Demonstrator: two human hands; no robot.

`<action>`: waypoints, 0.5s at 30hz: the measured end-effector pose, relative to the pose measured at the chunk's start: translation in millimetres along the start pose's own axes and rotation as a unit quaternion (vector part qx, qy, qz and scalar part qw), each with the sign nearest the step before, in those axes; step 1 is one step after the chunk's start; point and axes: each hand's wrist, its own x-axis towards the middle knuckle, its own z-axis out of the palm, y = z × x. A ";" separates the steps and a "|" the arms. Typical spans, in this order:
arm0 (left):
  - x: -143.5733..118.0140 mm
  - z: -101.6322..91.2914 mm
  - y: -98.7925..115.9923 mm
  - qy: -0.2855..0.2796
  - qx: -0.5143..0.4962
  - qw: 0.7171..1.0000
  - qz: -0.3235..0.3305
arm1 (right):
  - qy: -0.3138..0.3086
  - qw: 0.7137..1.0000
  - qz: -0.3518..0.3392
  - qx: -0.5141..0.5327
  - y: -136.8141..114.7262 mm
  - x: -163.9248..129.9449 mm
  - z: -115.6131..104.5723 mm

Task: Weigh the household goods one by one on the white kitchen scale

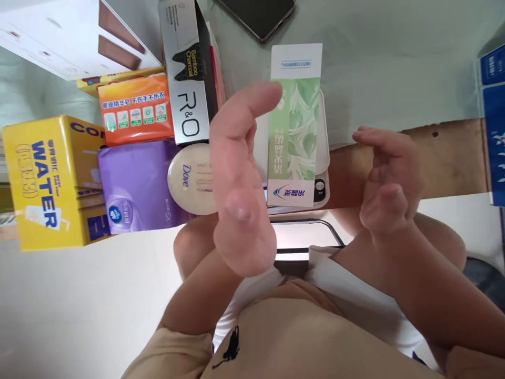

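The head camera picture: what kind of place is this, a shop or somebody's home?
Probably a home table rather than a shop. Household toiletries lie in a loose pile: a cream oval Dove soap bar, a black-and-silver charcoal toothpaste box and a purple soft pack. A dark phone lies there too.

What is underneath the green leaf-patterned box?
The green box lies on a white scale whose rim and button corner show at its right; the box covers most of its platform.

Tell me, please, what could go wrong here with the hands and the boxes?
The left hand is open beside the green box, which stands on a white scale; a sideways brush might tip it. The Dove soap and R&O box crowd close behind that hand and could be bumped.
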 end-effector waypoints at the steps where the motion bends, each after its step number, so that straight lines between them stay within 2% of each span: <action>1: -0.2 -0.5 0.7 -0.014 -0.003 1.000 0.002 | -0.003 1.000 -0.009 0.006 -0.3 0.3 0.8; 5: 3.5 -6.3 -0.1 -0.064 0.000 0.997 -0.045 | -0.023 0.999 -0.035 0.020 -4.9 1.1 3.9; 9: 11.8 -6.3 -1.3 -0.141 0.039 0.989 0.019 | -0.042 0.998 -0.039 0.023 -7.4 1.0 4.5; 12: 13.1 3.9 12.1 -0.127 0.023 0.989 0.068 | -0.040 0.998 -0.032 0.044 -5.7 0.4 3.8; 14: 12.2 9.8 24.7 -0.099 0.049 0.990 0.088 | -0.035 0.998 -0.022 0.055 -2.9 -0.7 3.3; 15: 12.0 10.8 29.5 -0.095 0.062 0.985 0.128 | -0.036 0.998 -0.017 0.056 -1.1 -1.5 3.1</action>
